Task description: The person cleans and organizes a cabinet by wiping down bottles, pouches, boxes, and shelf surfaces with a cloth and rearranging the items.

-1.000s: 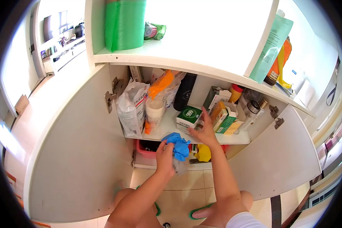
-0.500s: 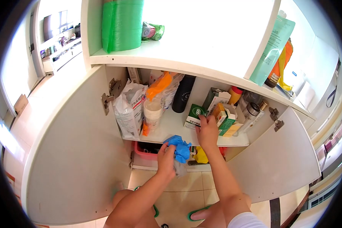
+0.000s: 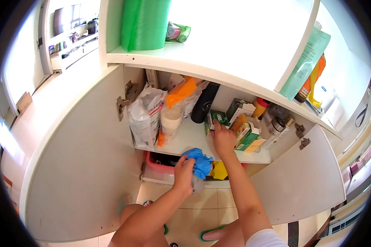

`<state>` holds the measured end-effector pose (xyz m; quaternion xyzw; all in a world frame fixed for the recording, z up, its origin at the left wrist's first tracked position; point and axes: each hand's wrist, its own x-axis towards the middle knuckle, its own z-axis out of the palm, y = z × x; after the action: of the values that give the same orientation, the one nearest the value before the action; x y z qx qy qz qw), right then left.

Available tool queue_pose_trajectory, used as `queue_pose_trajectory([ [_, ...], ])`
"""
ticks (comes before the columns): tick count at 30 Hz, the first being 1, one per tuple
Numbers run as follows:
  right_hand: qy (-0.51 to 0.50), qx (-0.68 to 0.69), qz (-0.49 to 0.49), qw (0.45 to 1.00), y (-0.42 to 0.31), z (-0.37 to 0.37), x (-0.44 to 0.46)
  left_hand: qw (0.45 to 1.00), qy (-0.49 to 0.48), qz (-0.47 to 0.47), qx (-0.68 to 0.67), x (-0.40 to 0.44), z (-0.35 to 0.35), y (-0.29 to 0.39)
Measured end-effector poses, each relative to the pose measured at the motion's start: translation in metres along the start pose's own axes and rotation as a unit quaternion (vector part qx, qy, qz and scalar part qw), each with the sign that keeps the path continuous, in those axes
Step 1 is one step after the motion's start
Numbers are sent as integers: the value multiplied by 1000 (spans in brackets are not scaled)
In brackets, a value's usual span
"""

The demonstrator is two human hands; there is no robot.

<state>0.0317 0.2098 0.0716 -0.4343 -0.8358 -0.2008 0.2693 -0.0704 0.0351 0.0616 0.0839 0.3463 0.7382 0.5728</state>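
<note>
My left hand point(image 3: 183, 175) is closed on crumpled blue plastic bags point(image 3: 200, 162), held in front of the shelf edge. A greyish see-through plastic bag point(image 3: 197, 185) hangs below them from the same hand. Inside the cabinet, my right hand point(image 3: 224, 142) grips a small green and white box point(image 3: 219, 118), fingers on its top and thumb at its front. That box stands on the shelf point(image 3: 189, 133), just right of a black bottle point(image 3: 205, 103). Right of my hand are an orange box point(image 3: 240, 122) and an opened green and yellow box point(image 3: 248, 139).
Two cabinet doors, left point(image 3: 78, 160) and right point(image 3: 303, 177), stand swung out. On the shelf's left are a white printed bag point(image 3: 142, 117) and stacked paper cups point(image 3: 171, 119). Clear bottles point(image 3: 276, 127) stand at the right. Below sits a red bin point(image 3: 158, 165).
The green and white box has moved slightly back on the shelf with my right hand. My left hand still holds the bags. The whole view has shifted a little.
</note>
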Motion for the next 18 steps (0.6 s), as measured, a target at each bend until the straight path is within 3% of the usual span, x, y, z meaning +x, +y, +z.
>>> queue_pose_trajectory([
  [11,-5,-2,38,999,6,5,13,1000,-7,15,0,2,-7,-2],
  [12,-36,146,65,986,-1,-14,6,1000,-8,18,0,2,-8,-2],
  [13,-65,290,90,950,-8,-28,-1,1000,-7,19,-3,3,-7,-1],
  [14,-66,290,86,951,-11,-32,-10,1000,2,26,-2,3,-6,0],
  [16,-153,610,126,767,-18,-39,-38,999,13,32,-3,4,-7,0],
  [17,-156,609,125,768,-22,-44,-50,999,15,47,-6,7,-7,-1],
  [18,-155,660,156,718,-27,-50,-62,998,17,62,-9,8,-7,-2],
])
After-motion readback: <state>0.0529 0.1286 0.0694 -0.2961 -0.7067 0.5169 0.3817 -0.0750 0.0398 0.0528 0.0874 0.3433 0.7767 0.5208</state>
